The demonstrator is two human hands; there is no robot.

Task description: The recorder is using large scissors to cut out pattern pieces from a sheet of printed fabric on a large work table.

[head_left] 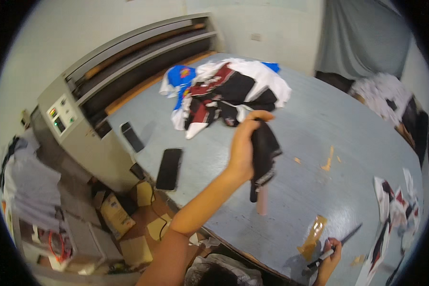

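Note:
My left hand [243,148] is raised over the table, its fingers closed round a black piece of fabric [266,150] that hangs down with a pale-speckled edge. A narrow pinkish strip [262,202] shows just below the fabric; I cannot tell whether it is part of it. Low on the right, near the front edge, my right hand [335,250] grips a pointed bladed tool [352,233]. The dark blade points up and to the right, and its pale grey and black handle sticks out past the fingers. Whether this is a knife or closed scissors is unclear.
On the blue-grey table [300,128] lie a heap of coloured garments [238,88], a dark phone [169,169], another flat dark device [132,137], brown tape [313,236] and fabric scraps [391,209]. A roller machine [143,57] borders the left side. Cardboard [115,215] litters the floor.

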